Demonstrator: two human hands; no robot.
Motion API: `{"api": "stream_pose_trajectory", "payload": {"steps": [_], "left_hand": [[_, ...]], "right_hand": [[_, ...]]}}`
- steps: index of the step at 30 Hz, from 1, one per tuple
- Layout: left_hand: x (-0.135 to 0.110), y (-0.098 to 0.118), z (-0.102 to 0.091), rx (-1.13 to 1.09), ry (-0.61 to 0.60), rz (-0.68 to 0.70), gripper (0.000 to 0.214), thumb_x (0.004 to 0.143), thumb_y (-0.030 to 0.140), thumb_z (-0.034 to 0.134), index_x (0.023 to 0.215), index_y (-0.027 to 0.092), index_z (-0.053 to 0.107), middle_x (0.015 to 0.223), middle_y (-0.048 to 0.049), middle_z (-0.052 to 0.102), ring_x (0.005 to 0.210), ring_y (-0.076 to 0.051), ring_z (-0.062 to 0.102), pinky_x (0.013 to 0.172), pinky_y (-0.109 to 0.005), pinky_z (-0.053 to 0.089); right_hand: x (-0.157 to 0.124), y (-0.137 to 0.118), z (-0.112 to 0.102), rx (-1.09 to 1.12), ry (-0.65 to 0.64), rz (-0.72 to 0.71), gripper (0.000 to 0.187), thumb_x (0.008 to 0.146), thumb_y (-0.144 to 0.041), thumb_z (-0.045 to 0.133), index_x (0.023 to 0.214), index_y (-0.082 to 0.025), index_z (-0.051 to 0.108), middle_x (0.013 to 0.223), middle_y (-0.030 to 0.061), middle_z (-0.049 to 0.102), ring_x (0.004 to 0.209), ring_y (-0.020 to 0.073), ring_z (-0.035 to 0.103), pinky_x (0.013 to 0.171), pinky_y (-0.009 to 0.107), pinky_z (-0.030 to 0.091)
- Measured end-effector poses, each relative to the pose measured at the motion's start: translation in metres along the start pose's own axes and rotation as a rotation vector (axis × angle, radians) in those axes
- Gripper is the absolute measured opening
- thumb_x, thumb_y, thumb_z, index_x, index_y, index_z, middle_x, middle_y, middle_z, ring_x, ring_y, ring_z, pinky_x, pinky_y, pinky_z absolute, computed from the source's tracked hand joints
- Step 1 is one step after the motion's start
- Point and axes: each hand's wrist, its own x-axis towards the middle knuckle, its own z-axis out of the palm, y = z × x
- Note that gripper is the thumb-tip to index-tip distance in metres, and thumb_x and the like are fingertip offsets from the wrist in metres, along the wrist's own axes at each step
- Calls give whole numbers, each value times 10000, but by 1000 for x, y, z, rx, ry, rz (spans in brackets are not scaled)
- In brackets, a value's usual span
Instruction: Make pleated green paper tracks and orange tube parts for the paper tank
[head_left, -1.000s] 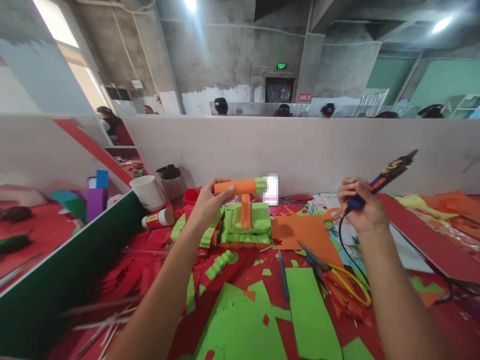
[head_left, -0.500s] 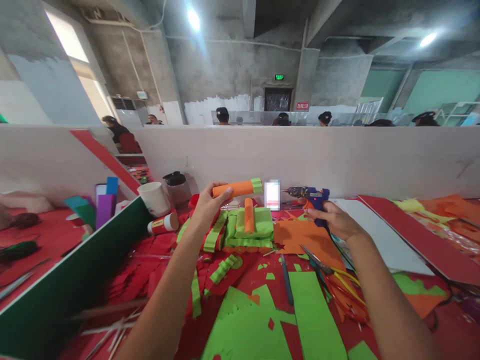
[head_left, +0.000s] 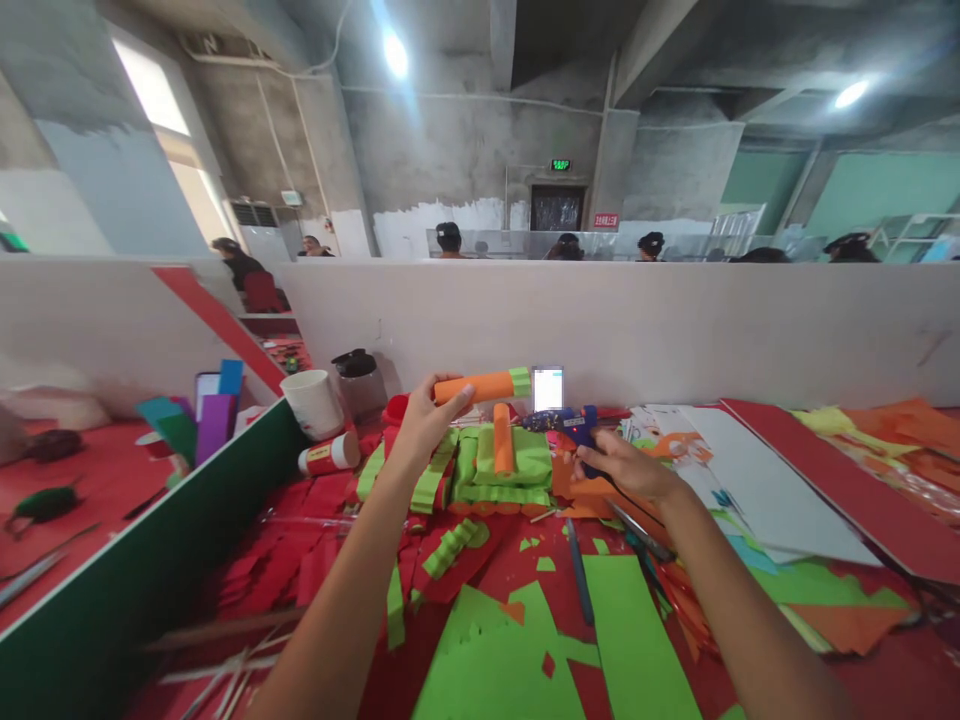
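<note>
An orange foam tube [head_left: 480,387] with a green band round its right end lies level in my left hand [head_left: 433,415], whose fingers are wrapped round its left part. My right hand [head_left: 628,462] grips a blue glue gun [head_left: 574,428] by its handle, with the nozzle pointing left, close to a second orange tube [head_left: 502,440]. That tube stands out from the top of a green foam model [head_left: 529,465] shaped like a tank, below the held tube. A strip of green ridged foam [head_left: 454,548] lies in front of the model.
Green foam sheets [head_left: 495,655], a dark blue pen-like tool [head_left: 579,572] and scissors [head_left: 643,530] lie in front. A lit phone [head_left: 548,389] leans at the back. At left stand a white cup [head_left: 309,402], a lidded jar [head_left: 360,385] and a green divider [head_left: 172,535]; white board [head_left: 780,490] lies right.
My right hand has brought the glue gun left and slightly down, from beside the phone to near the model. My left hand still holds the orange tube, nearly unmoved.
</note>
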Motion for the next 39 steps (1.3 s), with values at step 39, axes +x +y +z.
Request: {"api": "stream_pose_trajectory", "payload": {"steps": [39], "left_hand": [[-2, 5, 0, 38, -26, -17, 464, 689, 432, 733, 1035, 157, 589, 953, -37, 614, 844, -168, 640, 822, -323, 552]], "right_hand": [[24, 6, 30, -297, 397, -22, 408, 817, -568, 537, 681, -184, 512, 568, -25, 449, 527, 130, 400, 495, 246, 301]]}}
